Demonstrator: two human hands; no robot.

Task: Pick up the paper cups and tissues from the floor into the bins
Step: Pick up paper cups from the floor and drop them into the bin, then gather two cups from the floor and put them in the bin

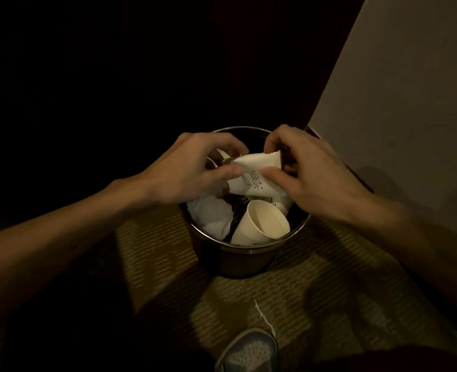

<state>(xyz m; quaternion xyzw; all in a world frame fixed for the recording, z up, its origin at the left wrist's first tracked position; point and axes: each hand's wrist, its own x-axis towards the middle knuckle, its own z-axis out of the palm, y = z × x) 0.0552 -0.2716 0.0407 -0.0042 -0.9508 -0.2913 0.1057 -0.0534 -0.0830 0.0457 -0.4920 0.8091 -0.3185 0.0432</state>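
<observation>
A round dark bin (243, 251) with a shiny rim stands on the carpet in the middle of the view. Over its opening I hold a squashed white paper cup (257, 175) with a small printed pattern. My left hand (192, 170) pinches its left end, and my right hand (302, 173) pinches its right end between thumb and fingers. Inside the bin lie an upright-tilted paper cup (262, 224), crumpled white tissue (211, 216) and parts of other cups (222, 155) behind my left hand.
Patterned carpet (329, 277) surrounds the bin. A pale wall (396, 103) rises at the right, close to the bin's far right side. My shoe (249, 353) is at the bottom, with a thin white scrap (262, 315) on the carpet before it. The left and back are dark.
</observation>
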